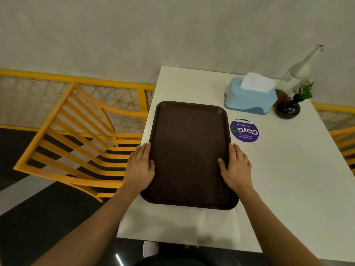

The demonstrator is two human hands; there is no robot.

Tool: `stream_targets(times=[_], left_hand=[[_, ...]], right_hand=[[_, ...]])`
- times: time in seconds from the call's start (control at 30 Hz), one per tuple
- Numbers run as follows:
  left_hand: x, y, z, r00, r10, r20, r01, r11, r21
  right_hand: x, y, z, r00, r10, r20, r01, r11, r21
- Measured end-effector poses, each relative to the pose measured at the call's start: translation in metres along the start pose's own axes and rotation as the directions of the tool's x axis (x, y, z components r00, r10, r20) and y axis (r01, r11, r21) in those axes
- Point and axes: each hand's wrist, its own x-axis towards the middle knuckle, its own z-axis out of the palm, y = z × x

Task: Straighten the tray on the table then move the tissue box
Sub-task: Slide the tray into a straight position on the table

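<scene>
A dark brown tray (189,148) lies empty on the white table (284,189), its long sides running away from me along the table's left edge. My left hand (141,166) grips its left rim, thumb on the tray's inner surface. My right hand (236,167) holds the right rim the same way. A light blue tissue box (249,100) with white tissue sticking up stands beyond the tray's far right corner, apart from it.
A round purple sticker (244,130) is on the table right of the tray. A black vase with green leaves (288,109) and a pale bottle (296,73) stand by the wall. A yellow slatted chair (76,143) is left of the table.
</scene>
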Motion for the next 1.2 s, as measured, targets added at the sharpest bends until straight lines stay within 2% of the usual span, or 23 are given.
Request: stream_targets(times=[0.43, 1.2], left_hand=[[-0.021, -0.010, 0.006, 0.999, 0.039, -0.018, -0.038, 0.998, 0.049], [-0.025, 0.001, 0.002, 1.000, -0.017, 0.007, 0.018, 0.995, -0.095]], right_hand=[[-0.037, 0.006, 0.010, 1.000, 0.019, 0.024, -0.020, 0.999, 0.040], [-0.034, 0.014, 0.010, 0.999, 0.035, 0.042, -0.039, 0.994, 0.098]])
